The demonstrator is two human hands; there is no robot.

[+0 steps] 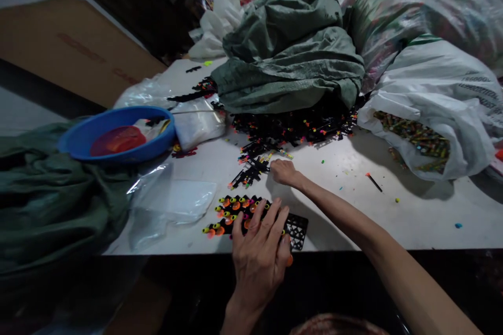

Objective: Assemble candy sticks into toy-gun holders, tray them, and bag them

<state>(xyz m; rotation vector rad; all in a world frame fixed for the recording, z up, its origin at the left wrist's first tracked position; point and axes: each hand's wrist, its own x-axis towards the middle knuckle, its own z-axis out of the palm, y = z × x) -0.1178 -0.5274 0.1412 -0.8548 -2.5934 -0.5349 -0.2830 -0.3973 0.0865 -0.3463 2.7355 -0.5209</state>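
Note:
My left hand (259, 246) lies flat, fingers stretched, over a row of black plastic pieces with yellow and orange tips (230, 214) at the table's front edge. A black part with triangular cutouts (297, 230) sticks out on its right side. Farther in, my right hand (283, 172) is closed at the near end of a loose heap of similar black pieces (251, 170). Its fingertips are hidden, so whatever they grip cannot be made out.
A dark green sack (291, 57) spills more black pieces. Right of it lies a white bag (432, 110) of small colourful sticks. On the left are a blue basin (118, 154), clear plastic bags (173, 204) and a cardboard box (74, 47). One orange-tipped black stick (374, 182) lies apart.

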